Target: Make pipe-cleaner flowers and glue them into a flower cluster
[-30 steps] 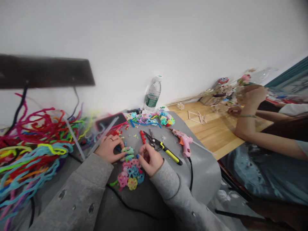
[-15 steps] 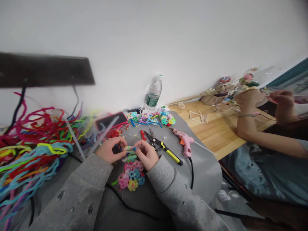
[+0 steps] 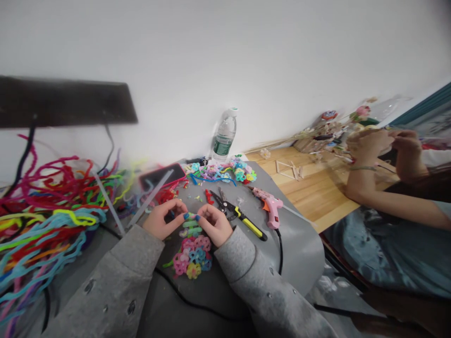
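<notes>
My left hand (image 3: pixel 166 219) and my right hand (image 3: pixel 214 225) meet over the grey table, each closed with thumb against fingertips. Between their blue-nailed thumbs is a short pale green pipe cleaner (image 3: pixel 191 215), mostly covered by the fingers. Right below it lie light green pipe cleaner pieces (image 3: pixel 192 228). Closer to me rests a cluster of pipe cleaner flowers (image 3: pixel 194 256) in pink, blue and yellow. Black-and-yellow pliers (image 3: pixel 246 222) and a pink glue gun (image 3: pixel 271 209) lie to the right of my right hand.
Tangled pipe cleaners (image 3: pixel 52 239) fill the left side. A phone (image 3: pixel 169 174), more pipe cleaner flowers (image 3: pixel 243 171) and a water bottle (image 3: pixel 224 136) stand or lie along the back. A black cable (image 3: pixel 190 304) crosses in front. Another person's arm (image 3: pixel 373 190) is at the right.
My left hand has shifted slightly right, bringing its thumb closer to the right thumb, and less of the pale green pipe cleaner shows. The other person's hands have moved closer together.
</notes>
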`<state>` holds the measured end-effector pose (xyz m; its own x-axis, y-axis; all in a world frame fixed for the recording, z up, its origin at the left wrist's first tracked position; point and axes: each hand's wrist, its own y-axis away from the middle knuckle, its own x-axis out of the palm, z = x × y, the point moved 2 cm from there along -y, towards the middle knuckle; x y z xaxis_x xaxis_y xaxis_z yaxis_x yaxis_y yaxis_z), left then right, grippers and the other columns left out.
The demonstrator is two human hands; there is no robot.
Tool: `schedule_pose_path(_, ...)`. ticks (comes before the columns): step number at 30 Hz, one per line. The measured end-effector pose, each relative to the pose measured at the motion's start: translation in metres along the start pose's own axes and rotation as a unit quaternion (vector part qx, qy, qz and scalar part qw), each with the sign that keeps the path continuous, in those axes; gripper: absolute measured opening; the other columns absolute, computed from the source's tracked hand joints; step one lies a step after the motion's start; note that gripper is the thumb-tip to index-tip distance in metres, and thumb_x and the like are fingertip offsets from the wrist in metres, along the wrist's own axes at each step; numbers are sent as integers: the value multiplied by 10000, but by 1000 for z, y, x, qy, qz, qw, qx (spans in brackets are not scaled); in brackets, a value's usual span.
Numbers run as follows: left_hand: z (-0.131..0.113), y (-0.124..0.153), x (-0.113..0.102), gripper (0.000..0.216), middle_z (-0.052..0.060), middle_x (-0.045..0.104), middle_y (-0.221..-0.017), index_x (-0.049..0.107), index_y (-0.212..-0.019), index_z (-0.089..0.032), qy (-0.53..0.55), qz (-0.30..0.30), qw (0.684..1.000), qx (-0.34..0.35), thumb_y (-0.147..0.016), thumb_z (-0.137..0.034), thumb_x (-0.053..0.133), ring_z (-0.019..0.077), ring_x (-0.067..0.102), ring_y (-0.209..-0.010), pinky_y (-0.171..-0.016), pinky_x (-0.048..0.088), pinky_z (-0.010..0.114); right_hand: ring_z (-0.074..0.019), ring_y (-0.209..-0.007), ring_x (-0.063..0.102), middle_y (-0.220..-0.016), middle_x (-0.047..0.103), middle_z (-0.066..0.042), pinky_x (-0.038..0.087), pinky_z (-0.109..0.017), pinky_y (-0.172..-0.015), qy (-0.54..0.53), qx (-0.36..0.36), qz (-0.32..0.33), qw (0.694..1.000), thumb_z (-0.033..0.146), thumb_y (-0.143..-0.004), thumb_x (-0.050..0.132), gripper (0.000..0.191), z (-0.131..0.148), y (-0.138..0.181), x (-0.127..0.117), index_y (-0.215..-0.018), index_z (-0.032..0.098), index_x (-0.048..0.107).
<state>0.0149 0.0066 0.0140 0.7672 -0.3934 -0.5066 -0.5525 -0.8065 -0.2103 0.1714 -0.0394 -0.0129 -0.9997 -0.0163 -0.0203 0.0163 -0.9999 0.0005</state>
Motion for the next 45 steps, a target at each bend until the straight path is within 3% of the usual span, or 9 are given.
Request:
schedule_pose_path(18, -1, 1, 9, 61, -36, 484, -639, 470, -732, -189, 1, -18, 1000, -20, -722, -227, 516, 116, 494, -596, -571, 398, 236, -75, -465, 328, -528, 394, 62, 258, -212, -458, -14, 3, 9, 1000, 362, -688, 618, 231, -2, 1, 1, -688, 181, 475)
schedule_pose_path(45, -3, 1, 12, 96, -16, 543, -684, 492, -786, -177, 49, -16, 998, -32, -693, -196, 505, 120, 511, -599, -578, 416, 241, -71, -456, 305, -527, 372, 69, 238, -213, -448, -13, -22, 25, 999, 353, -707, 606, 220, 0, 2, 1, -702, 187, 461)
